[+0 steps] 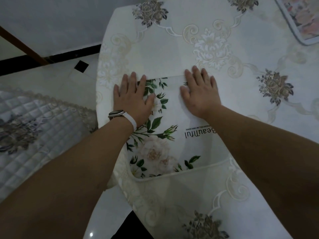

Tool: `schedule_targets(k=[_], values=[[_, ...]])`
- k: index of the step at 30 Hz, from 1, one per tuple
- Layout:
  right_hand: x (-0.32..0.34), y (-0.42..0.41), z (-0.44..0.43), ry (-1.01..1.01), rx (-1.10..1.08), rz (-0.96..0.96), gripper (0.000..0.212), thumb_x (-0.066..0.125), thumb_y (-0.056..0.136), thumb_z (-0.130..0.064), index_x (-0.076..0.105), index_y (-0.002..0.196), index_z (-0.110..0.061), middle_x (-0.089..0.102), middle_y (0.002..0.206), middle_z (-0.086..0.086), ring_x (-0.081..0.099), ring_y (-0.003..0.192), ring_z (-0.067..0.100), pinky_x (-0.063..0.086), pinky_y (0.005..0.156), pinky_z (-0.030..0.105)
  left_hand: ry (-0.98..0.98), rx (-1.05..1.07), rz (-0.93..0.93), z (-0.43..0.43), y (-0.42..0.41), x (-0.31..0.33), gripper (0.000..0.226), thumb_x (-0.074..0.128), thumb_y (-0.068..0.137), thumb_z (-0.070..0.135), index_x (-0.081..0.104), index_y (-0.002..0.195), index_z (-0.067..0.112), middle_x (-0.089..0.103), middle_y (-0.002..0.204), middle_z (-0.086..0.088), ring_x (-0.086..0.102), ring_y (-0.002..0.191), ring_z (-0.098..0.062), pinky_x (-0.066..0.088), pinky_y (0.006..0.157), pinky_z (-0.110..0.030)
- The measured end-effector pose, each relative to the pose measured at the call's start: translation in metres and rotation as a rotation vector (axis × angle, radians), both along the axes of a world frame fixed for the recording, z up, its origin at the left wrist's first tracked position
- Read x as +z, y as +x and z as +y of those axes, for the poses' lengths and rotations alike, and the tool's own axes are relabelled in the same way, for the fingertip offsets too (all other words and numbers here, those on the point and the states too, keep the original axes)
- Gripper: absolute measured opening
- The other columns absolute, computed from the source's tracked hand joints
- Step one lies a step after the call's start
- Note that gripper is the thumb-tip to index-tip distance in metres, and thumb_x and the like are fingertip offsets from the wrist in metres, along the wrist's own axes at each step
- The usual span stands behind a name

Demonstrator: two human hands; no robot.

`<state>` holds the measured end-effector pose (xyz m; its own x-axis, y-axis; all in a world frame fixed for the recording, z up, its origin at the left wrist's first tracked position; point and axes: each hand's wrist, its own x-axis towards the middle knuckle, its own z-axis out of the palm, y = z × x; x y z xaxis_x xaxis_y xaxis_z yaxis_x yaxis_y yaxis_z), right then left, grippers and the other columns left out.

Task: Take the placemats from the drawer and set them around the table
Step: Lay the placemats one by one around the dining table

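Note:
A white placemat (172, 131) printed with pale roses, green leaves and the word "Beautiful" lies flat on the table (215, 40), near its left edge. My left hand (133, 99), with a white-strapped watch on the wrist, presses flat on the mat's left part, fingers straight and spread. My right hand (201, 90) presses flat on the mat's far right part, its fingertips reaching over the mat's far edge. A second placemat (300, 18), pink floral with a grey border, lies at the far right corner of the view, partly cut off.
The table wears a cream cloth with embroidered grey-brown flowers (274, 86). A chair with a quilted, lace-trimmed cushion (31, 128) stands at the left. Pale floor tiles with a dark inset (81, 66) and a white wall lie beyond the table's left edge.

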<state>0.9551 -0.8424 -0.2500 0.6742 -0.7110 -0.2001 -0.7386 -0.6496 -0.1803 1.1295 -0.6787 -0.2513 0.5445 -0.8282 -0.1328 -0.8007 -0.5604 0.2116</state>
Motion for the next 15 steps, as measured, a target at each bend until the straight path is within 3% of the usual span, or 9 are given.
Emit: schedule_targets(k=[8,15], values=[[-0.001,-0.06,0.022,-0.011,-0.174,0.014,0.067,0.014,0.097,-0.052,0.009,0.157,-0.023,0.004,0.166,0.004,0.0,0.151,0.027,0.0,0.12,0.051,0.031,0.133,-0.024,0.051,-0.019,0.006,0.067,0.02,0.096,0.055,0.007,0.154,0.025,-0.001,0.163,-0.006,-0.006,0.148,-0.026,-0.002,0.117,-0.054],[0.01,-0.066,0.11,0.041,0.128,0.033,0.062,0.013,0.101,-0.049,0.009,0.157,-0.022,0.003,0.165,0.002,-0.002,0.151,0.025,-0.003,0.119,0.047,0.009,-0.136,0.009,0.061,-0.097,0.005,0.06,0.024,0.096,0.046,0.024,0.151,0.021,0.018,0.161,-0.006,0.009,0.147,-0.028,0.01,0.115,-0.056]])
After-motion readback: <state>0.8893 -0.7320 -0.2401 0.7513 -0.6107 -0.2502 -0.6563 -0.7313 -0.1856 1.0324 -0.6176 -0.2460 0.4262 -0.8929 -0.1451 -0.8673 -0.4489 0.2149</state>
